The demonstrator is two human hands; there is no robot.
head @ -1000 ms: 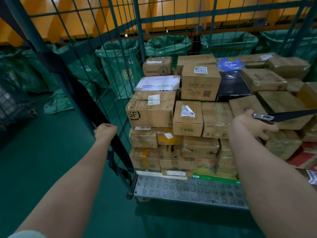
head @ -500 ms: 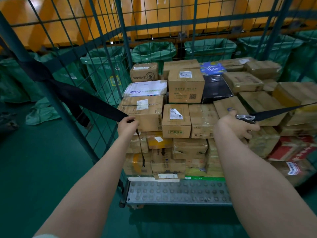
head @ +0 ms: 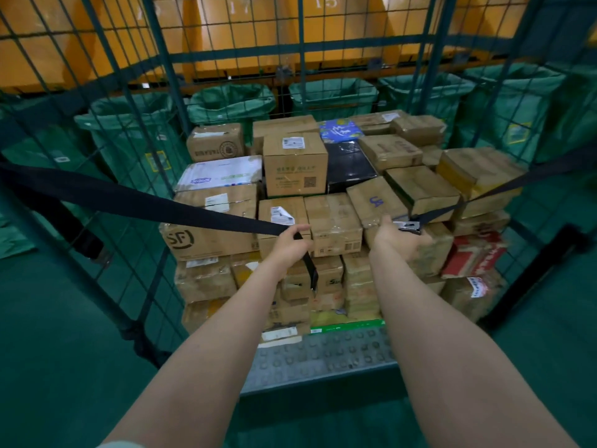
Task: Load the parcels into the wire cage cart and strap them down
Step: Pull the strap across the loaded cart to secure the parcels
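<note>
The left strap (head: 145, 202) is gripped by the left hand (head: 290, 245), whose fingers are curled round the black webbing just to the right of the SF box (head: 210, 236). From that fist the strap is drawn taut up and to the left, across the top of the SF box and out to the cage side. Its short free end is seen hanging below the hand.

The buckle (head: 407, 226), a small metal piece, is held by the right hand (head: 395, 239), well to the right of the SF box and at about its height. The fingers are closed on it, though their tips are hidden behind the hand. From the buckle the right strap (head: 484, 195) is stretched up and away from the SF box. The hands are apart, and the left strap is not joined to the buckle.

The parcels (head: 294, 166) are stacked in several layers inside the cart (head: 323, 46), with the SF box at the stack's front left corner. A black parcel (head: 349, 166) is set behind and to the right of the SF box, and a red parcel (head: 475, 253) far to its right.

The cart's studded plate (head: 323, 354) is exposed below and to the right of the SF box. Green sacks (head: 232, 101) are lined up beyond the wire behind the SF box, with yellow chutes (head: 226, 33) above them. Green floor (head: 64, 318) is seen to the left of the SF box.
</note>
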